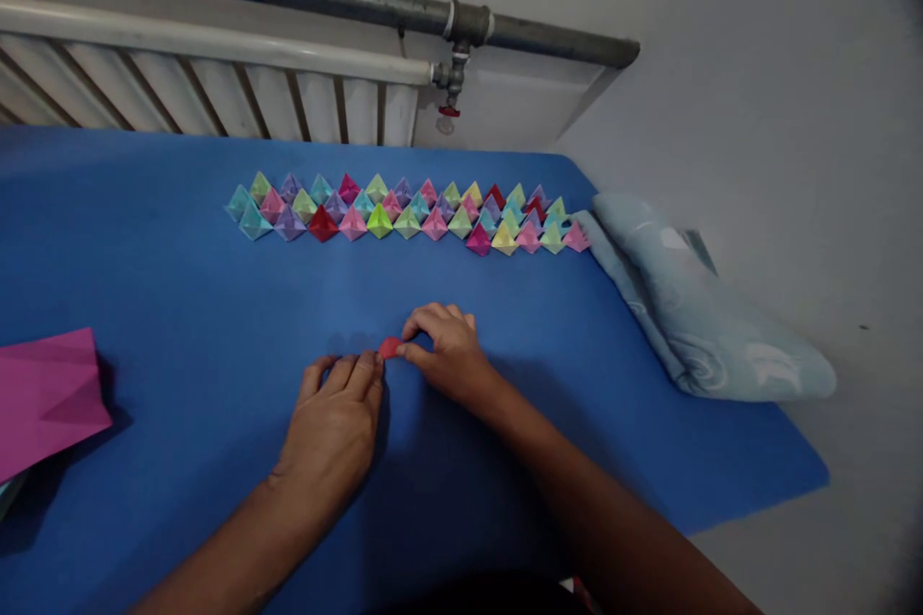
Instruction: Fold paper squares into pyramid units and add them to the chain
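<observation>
We have both hands at a small red piece, low on the blue bench, and we judge that it is in the middle of careful finger work. Our left hand lies palm down, its fingers close together, with the fingertips at the left edge of the piece. Our right hand is narrow: the thumb meets the right edge, and the index finger curls just above. Whether either hand truly pinches it, we cannot tell, and its folds are too small to read. Such a small piece, we think, calls for light fingertips on both sides, so that it does not slip or crush. Beyond it stand rows of colourful folded paper pieces; a pink sheet lies well apart, on the left.
</observation>
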The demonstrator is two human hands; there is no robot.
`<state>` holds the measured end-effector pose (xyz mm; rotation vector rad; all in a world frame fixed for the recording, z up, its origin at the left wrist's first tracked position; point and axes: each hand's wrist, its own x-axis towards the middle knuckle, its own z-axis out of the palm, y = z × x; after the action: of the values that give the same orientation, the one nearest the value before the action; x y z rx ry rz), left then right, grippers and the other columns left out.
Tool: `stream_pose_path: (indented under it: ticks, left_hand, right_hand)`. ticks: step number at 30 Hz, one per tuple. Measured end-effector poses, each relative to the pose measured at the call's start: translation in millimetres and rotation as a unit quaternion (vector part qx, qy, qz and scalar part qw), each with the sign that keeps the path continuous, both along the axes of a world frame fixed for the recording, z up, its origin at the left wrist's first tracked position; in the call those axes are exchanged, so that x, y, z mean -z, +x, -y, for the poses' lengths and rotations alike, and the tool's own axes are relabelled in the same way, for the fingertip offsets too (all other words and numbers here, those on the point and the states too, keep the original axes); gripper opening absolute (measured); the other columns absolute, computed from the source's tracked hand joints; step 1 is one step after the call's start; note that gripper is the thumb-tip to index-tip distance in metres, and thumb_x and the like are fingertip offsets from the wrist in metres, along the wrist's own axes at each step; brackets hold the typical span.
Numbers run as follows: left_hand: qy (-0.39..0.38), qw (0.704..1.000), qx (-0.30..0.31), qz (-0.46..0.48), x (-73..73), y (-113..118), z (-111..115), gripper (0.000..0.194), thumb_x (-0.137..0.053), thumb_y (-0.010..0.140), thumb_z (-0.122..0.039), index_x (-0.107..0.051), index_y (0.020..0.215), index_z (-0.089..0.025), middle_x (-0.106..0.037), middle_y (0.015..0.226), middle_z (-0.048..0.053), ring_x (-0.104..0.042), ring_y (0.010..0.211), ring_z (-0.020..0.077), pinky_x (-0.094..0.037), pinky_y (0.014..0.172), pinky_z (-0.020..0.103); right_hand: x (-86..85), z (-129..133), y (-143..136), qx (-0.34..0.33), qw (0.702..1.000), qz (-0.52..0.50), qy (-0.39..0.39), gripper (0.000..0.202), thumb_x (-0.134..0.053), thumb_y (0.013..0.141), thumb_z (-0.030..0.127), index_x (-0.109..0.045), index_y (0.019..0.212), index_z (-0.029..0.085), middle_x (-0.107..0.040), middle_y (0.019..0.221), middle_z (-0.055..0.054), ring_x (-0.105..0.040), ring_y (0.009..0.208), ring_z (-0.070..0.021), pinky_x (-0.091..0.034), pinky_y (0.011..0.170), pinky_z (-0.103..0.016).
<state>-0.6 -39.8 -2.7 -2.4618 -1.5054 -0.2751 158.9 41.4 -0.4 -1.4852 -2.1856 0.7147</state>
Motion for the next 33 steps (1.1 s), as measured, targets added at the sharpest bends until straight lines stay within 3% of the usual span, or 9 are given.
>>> stream_pose_path:
  ticks: [5, 9, 15, 18, 25, 33]
  left_hand:
    - [-0.011, 0.999, 0.007, 0.036, 1.6, -3.7, -5.8, 0.041, -0.036, 0.086, -0.004, -0.069, 0.111, -0.006, -0.071, 0.109, 0.018, -0.063, 0.091, 0.0292, -0.046, 0.083, 0.049]
    - [-0.057, 0.984, -0.009, 0.169, 5.2, -15.3, -17.5, 0.03, -0.042, 0.093, -0.017, -0.069, 0.105, -0.015, -0.071, 0.104, 0.011, -0.064, 0.09, 0.0262, -0.048, 0.078, 0.043]
    - [-0.096, 0.943, -0.067, 0.313, 8.1, -28.8, -32.6, 0.024, -0.043, 0.094, -0.027, -0.065, 0.1, -0.02, -0.071, 0.097, 0.006, -0.066, 0.09, 0.0217, -0.049, 0.081, 0.04]
    - [-0.111, 0.93, -0.081, 0.342, 4.7, -27.9, -34.2, 0.022, -0.045, 0.093, -0.028, -0.065, 0.098, -0.021, -0.07, 0.095, 0.005, -0.066, 0.092, 0.021, -0.05, 0.081, 0.039]
    - [-0.114, 0.915, -0.046, 0.385, -2.8, -20.0, -30.8, 0.014, -0.052, 0.089, -0.026, -0.064, 0.094, -0.021, -0.069, 0.091, 0.003, -0.065, 0.085, 0.018, -0.052, 0.078, 0.035]
    - [-0.136, 0.913, -0.015, 0.386, 2.8, -15.1, -34.7, 0.014, -0.054, 0.092, -0.027, -0.067, 0.092, -0.022, -0.068, 0.087, 0.001, -0.063, 0.084, 0.0166, -0.049, 0.079, 0.034]
  right_hand:
    - [-0.8, 2.1, -0.1, -0.002, 1.0, 0.015, 0.001, 0.007, -0.069, 0.083, 0.028, -0.065, 0.084, 0.022, -0.066, 0.097, 0.001, -0.051, 0.094, -0.018, -0.026, 0.08, -0.033]
    - [-5.2, 4.3, 0.9, -0.015, 1.0, 0.016, -0.004, 0.007, -0.067, 0.083, 0.027, -0.065, 0.088, 0.022, -0.067, 0.098, 0.0, -0.051, 0.092, -0.0186, -0.027, 0.081, -0.034]
    - [-7.7, -4.0, 14.0, 0.001, 0.993, -0.103, -0.057, 0.026, -0.051, 0.071, 0.004, -0.061, 0.087, 0.022, -0.066, 0.098, 0.001, -0.056, 0.095, -0.017, -0.033, 0.089, -0.035]
    - [-7.2, -6.8, 19.5, 0.002, 0.986, -0.153, -0.063, 0.025, -0.048, 0.072, 0.005, -0.06, 0.085, 0.022, -0.065, 0.095, 0.0, -0.057, 0.094, -0.0164, -0.036, 0.09, -0.034]
    - [-9.4, -2.6, 11.5, -0.04, 0.99, -0.128, -0.042, 0.016, -0.058, 0.076, 0.008, -0.064, 0.079, 0.023, -0.069, 0.092, 0.002, -0.058, 0.093, -0.0166, -0.033, 0.09, -0.035]
    - [-2.4, -1.5, 1.0, -0.086, 0.992, -0.093, 0.017, 0.011, -0.066, 0.08, 0.012, -0.068, 0.079, 0.023, -0.071, 0.084, 0.004, -0.059, 0.086, -0.0138, -0.031, 0.084, -0.032]
